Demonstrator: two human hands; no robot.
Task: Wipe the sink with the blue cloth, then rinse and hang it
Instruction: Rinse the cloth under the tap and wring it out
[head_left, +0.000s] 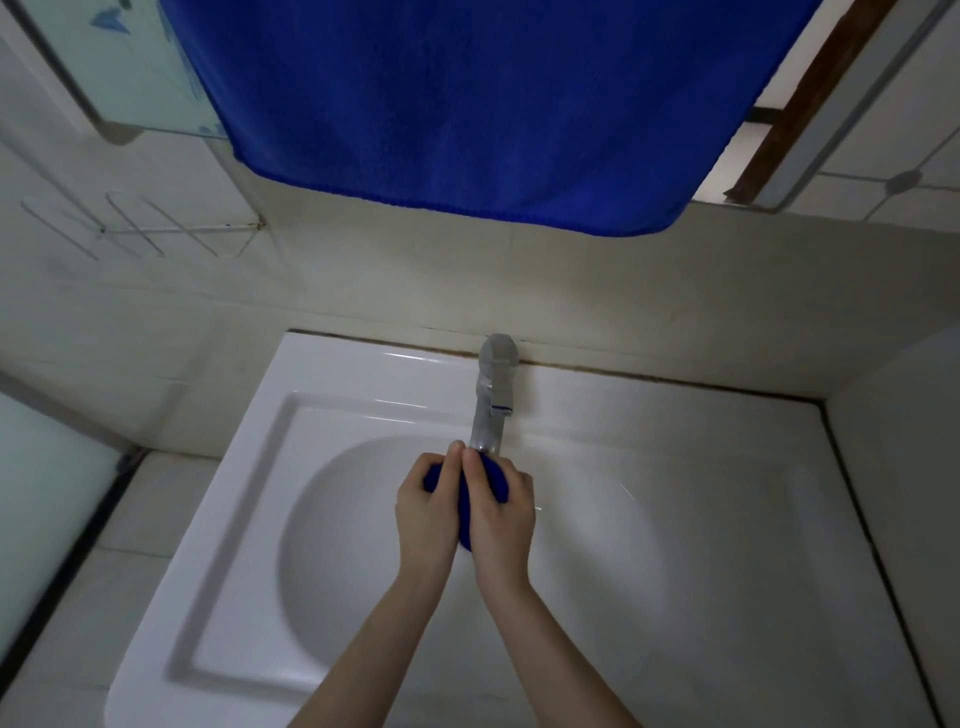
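Left hand (423, 512) and right hand (501, 512) curl around the bunched blue cloth (496, 480), squeezed between our palms; neither is nearer, since both hold it. From the head camera, the wad's long axis runs from the faucet (491, 405) spout toward us, over the sink (363, 571) basin. It sits just beneath the spout. Whether water runs, we cannot tell. A larger blue towel (467, 104) hangs above.

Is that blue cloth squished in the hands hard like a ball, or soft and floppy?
Probably soft: the blue cloth is squeezed small between the left hand and right hand. Released, it would likely flop open, like the big blue towel draped above.
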